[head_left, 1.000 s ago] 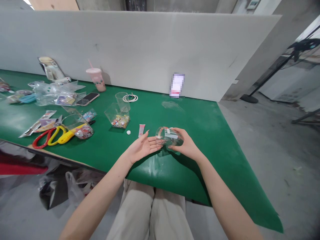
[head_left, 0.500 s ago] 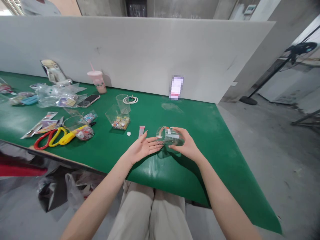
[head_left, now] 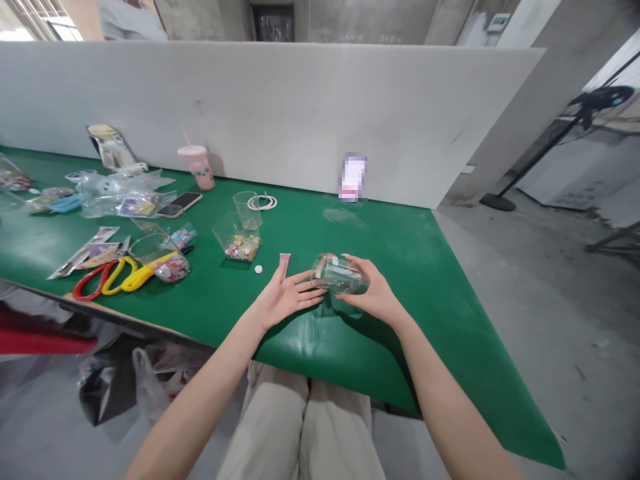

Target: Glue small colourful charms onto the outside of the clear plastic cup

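My right hand (head_left: 373,287) is wrapped round a clear plastic cup (head_left: 343,275), which lies tilted on its side above the table, its mouth toward the left. Some small coloured bits show on the cup's wall. At that mouth, my left hand (head_left: 290,293) is spread with the palm up and its fingertips by the rim; whether they touch it I cannot tell. Just behind the left thumb lies a small pink-ended tube (head_left: 285,259), partly hidden. Left of it is a small white cap (head_left: 259,269).
On the green table (head_left: 400,233) stand a clear container of coloured pieces (head_left: 243,247), an empty clear cup (head_left: 249,212) and a white cable ring (head_left: 267,202). Farther left are red-and-yellow scissors (head_left: 95,280), a phone (head_left: 181,204) and a pink tumbler (head_left: 197,167). A white partition (head_left: 275,113) runs behind.
The cup's mouth has turned slightly, still in my right hand. My left thumb has moved over the tube, with the fingers a little more spread. The camera view has shifted slightly.
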Tool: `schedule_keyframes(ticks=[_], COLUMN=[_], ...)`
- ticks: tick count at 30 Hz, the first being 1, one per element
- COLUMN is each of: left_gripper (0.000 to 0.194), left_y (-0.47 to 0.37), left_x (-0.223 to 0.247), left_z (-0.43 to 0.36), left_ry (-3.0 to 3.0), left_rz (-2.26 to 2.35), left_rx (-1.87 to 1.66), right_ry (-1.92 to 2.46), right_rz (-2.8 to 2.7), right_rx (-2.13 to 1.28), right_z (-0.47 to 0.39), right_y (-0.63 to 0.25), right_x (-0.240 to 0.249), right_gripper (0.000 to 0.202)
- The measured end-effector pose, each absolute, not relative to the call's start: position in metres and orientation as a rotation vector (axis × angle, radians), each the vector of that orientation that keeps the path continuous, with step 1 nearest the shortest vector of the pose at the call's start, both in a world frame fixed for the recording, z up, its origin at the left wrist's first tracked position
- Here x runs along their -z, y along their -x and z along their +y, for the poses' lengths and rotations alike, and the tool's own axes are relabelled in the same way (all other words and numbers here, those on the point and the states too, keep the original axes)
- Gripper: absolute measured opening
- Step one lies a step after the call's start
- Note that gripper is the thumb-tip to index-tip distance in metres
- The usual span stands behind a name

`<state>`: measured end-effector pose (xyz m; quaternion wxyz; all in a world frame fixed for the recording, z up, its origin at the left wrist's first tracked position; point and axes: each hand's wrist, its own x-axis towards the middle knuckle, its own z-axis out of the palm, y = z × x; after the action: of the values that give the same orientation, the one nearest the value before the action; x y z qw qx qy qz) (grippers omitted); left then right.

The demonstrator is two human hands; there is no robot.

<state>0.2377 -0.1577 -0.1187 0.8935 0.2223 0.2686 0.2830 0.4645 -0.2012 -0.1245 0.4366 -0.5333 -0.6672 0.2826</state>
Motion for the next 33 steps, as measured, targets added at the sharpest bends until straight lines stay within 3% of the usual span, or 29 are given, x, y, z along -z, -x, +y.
schedule_keyframes(ticks=[8,10,14,19,22,26,29,33], left_gripper=[0.067,0.057,0.028,0.029,0.038,0.043,0.025,0.010], left_y=[-0.235,-0.236,-0.233,-0.208,-0.186,-0.172,-0.181,-0.198], left_x=[0.107,0.105,0.105,0.079,0.041,-0.002,-0.012,-0.006], left_z=[-0.159,-0.161,-0.167,-0.165,-0.136,-0.073,-0.037,-0.020], left_ry=[-0.572,-0.646,-0.976,-1.471,-1.992,-2.319,-2.171,-1.803], left_rz=[0.567,0.633,1.112,1.611,1.775,2.015,1.941,1.831], left_rx=[-0.797,-0.961,-1.612,-1.819,-1.490,-0.456,-0.025,0.052], right_ry=[1.355,1.343,1.334,1.389,1.416,1.389,1.376,1.414], right_rz=[-1.486,-1.496,-1.573,-1.658,-1.659,-1.643,-1.629,-1.562], right_rx=[-0.869,-0.898,-0.894,-0.761,-0.733,-0.780,-0.847,-0.847], right_z=[-0.196,-0.192,-0.185,-0.180,-0.179,-0.176,-0.176,-0.178], right_y=[-0.465,-0.468,-0.475,-0.475,-0.475,-0.476,-0.475,-0.472], right_x=[0.129,0.135,0.149,0.158,0.159,0.157,0.153,0.152], right_gripper=[0.070,0.067,0.061,0.060,0.057,0.058,0.063,0.068])
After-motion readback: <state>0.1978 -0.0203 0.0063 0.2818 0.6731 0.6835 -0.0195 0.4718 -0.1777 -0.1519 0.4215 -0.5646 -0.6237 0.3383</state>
